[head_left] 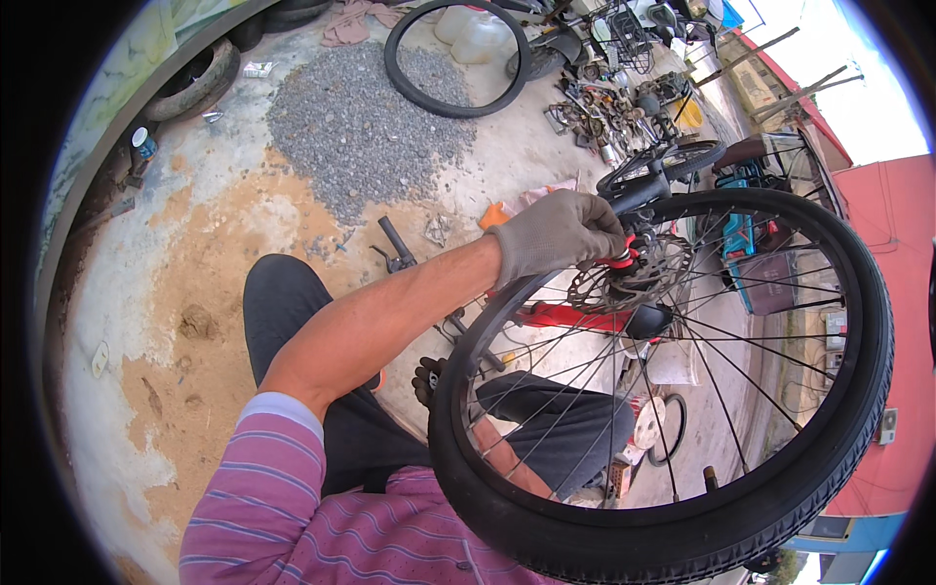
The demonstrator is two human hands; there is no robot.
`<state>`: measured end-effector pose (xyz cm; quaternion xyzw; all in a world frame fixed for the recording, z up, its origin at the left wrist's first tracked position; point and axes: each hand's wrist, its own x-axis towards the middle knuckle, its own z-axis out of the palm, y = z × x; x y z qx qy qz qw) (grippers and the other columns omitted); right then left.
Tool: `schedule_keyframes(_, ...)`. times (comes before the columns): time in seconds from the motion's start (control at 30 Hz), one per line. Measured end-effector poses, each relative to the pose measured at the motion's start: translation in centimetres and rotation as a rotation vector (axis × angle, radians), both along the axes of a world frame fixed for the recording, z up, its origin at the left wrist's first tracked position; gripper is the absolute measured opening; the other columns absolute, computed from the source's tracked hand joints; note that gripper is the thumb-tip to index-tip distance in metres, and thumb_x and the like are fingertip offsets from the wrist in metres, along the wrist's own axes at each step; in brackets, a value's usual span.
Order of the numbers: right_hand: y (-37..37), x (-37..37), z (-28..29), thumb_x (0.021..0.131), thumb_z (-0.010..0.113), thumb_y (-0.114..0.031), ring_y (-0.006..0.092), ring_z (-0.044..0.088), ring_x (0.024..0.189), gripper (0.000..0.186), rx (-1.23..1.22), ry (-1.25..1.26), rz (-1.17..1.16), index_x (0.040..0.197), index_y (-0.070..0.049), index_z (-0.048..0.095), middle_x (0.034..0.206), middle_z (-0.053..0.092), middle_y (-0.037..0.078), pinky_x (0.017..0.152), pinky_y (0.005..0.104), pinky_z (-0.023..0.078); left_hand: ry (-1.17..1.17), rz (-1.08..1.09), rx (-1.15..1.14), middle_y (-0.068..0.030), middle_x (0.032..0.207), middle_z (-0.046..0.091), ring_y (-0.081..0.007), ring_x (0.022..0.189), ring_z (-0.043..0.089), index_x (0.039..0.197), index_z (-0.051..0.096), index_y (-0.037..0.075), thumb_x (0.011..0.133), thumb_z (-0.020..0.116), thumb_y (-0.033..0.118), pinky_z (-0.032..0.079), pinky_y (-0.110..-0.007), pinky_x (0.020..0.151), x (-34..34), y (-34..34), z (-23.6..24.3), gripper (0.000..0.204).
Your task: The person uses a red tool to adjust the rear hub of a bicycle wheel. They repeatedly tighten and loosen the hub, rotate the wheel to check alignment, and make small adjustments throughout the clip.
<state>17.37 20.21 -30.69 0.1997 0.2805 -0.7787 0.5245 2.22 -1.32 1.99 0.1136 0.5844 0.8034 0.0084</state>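
In front of me stands a bicycle wheel [673,531] with a black tyre and dark spokes. My left hand [561,234], in a grey glove, reaches over the rim to the hub. Its fingers are closed around a small red part [624,255] next to the disc brake rotor [634,278]; the exact kind of part is unclear. Behind the spokes lies a red frame tube [575,317]. My right hand [427,380], in a dark glove, is low beside the tyre's left edge. Its fingers look curled, and the tyre partly hides it, so what it holds cannot be made out.
Beyond the left hand lies a gravel pile [361,127], with a loose tyre [390,58] at its far edge. Metal parts [604,117] are heaped at the far right. A handlebar [395,244] lies near my left forearm. Old tyres [200,83] rest by the left wall.
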Motion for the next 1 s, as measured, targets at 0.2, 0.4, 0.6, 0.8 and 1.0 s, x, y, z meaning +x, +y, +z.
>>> schedule_keyframes(0.2,0.3,-0.2,-0.8,0.106,0.056,-0.037,0.0313,0.07,0.101,0.046,-0.003,0.014,-0.001,0.133,0.0,0.059,0.114,0.07,0.014,0.087,0.0419,0.059,-0.004,-0.026,-0.129,-0.0035,0.096,0.072,-0.006,0.079,0.061,0.117,0.071,0.0,0.097,0.071,0.017,0.048,-0.023,0.069,0.1,0.0,1.0,0.026)
schedule_keyframes(0.4,1.3,-0.5,-1.3,0.106,0.056,-0.036,0.0306,0.07,0.1,0.045,-0.012,0.009,0.006,0.133,0.0,0.06,0.113,0.07,0.014,0.087,0.0421,0.06,-0.315,0.192,0.1,-0.0059,0.087,0.068,-0.009,0.075,0.061,0.114,0.068,0.003,0.1,0.066,0.023,0.051,-0.027,0.07,1.9,-2.7,-3.4,0.025)
schedule_keyframes(0.6,1.8,-0.1,-1.2,0.106,0.054,-0.032,0.0278,0.071,0.099,0.04,0.106,0.192,-0.001,0.129,-0.001,0.062,0.108,0.071,0.013,0.089,0.0422,0.061,-0.613,0.379,0.679,-0.01,0.101,0.066,-0.0222,0.091,0.068,0.115,0.063,0.001,0.103,0.058,0.02,0.058,-0.039,0.087,4.5,-5.9,-13.0,0.023)
schedule_keyframes(0.8,2.4,-0.4,-1.0,0.106,0.053,-0.027,0.0262,0.07,0.097,0.034,0.005,0.008,-0.035,0.126,-0.001,0.063,0.106,0.072,0.012,0.087,0.0405,0.06,-0.147,0.046,0.74,-0.0224,0.132,0.065,-0.0289,0.114,0.07,0.133,0.059,-0.006,0.103,0.049,0.002,0.061,-0.035,0.09,5.8,-6.1,-9.4,0.032)
schedule_keyframes(1.0,3.1,-0.7,-0.8,0.106,0.052,-0.021,0.0245,0.07,0.096,0.029,-0.017,-0.041,-0.062,0.123,-0.001,0.064,0.104,0.072,0.012,0.086,0.0388,0.059,-0.077,-0.096,0.652,-0.0182,0.116,0.072,-0.0224,0.089,0.076,0.129,0.063,-0.003,0.102,0.058,0.003,0.062,-0.029,0.067,4.9,-5.0,-4.6,0.028)
